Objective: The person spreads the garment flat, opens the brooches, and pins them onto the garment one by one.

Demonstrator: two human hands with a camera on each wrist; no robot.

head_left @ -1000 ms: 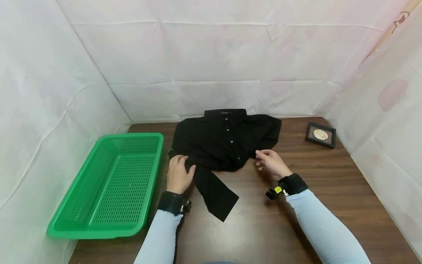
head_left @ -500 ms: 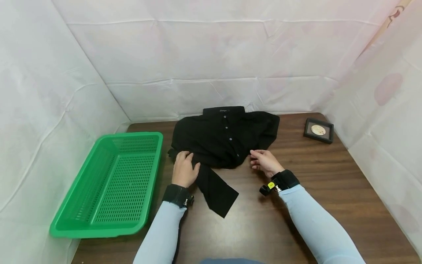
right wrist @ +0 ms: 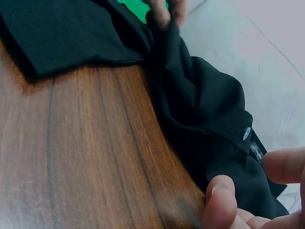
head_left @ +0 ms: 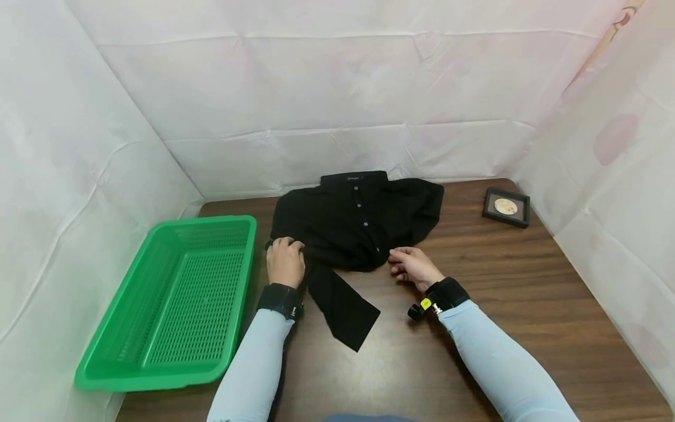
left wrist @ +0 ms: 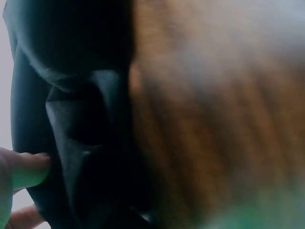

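Note:
A black button-up shirt (head_left: 327,225) lies on the table, folded across its lower part, collar toward the back wall. One black sleeve (head_left: 345,313) sticks out toward the front. At the shirt's lower left corner my left hand (head_left: 285,262) pinches the cloth; in the right wrist view, its fingers (right wrist: 163,12) hold a raised fold. My right hand (head_left: 415,268) hovers by the shirt's lower right edge, fingers loosely bent. In the right wrist view its thumb (right wrist: 220,202) and forefinger stand apart, with no cloth visible between them.
A green plastic basket (head_left: 244,305) stands to the left, close to my left forearm. At the back right lies a small black frame (head_left: 490,212) with a round cream disc. White sheeting (head_left: 337,88) walls the wooden table (head_left: 506,281) at the back and both sides.
My left hand has shifted slightly left, and its thumb has drawn in to the fingers on the cloth. The right hand has slid left along the shirt's lower edge.

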